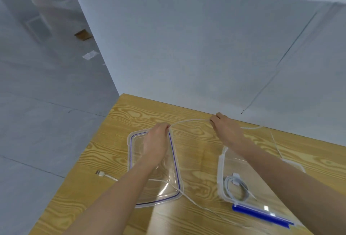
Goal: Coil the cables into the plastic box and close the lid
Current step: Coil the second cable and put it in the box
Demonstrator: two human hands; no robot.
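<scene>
A white cable point(190, 121) is stretched between my two hands above the wooden table. My left hand point(156, 142) pinches it over the clear lid point(173, 161) with a blue seal, which lies flat on the table. My right hand point(225, 128) pinches the cable farther right, near the wall. The cable's slack runs across the lid's near end, and its USB plug point(100, 173) lies at the table's left edge. The clear plastic box point(221, 167) with a blue clip point(262, 215) stands at the right, with a coiled white cable point(236, 188) inside.
The wooden table point(198, 161) butts against a white wall at the back and right. Its left edge drops to a grey floor. Another thin stretch of white cable point(275, 141) trails past my right hand behind the box.
</scene>
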